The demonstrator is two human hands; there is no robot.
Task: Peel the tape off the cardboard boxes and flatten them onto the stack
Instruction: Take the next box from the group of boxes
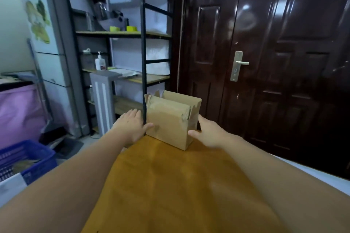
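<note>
Dark glossy double door [265, 62] behind, black metal shelf rack [143, 43] to the left. We've got one small brown cardboard box [170, 123] standing open-topped at the far end of our orange-brown tabletop [170, 185]. Two hands out: left hand [130, 126] and right hand [210, 134], fingers straight, flanking the box, thumbs touching its front.

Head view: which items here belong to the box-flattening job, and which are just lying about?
Job:
cardboard box, upright on the orange surface
left hand and right hand, open at its sides

Lying about:
pump bottle
yellow-green tape rolls
blue crate
door handle
</note>
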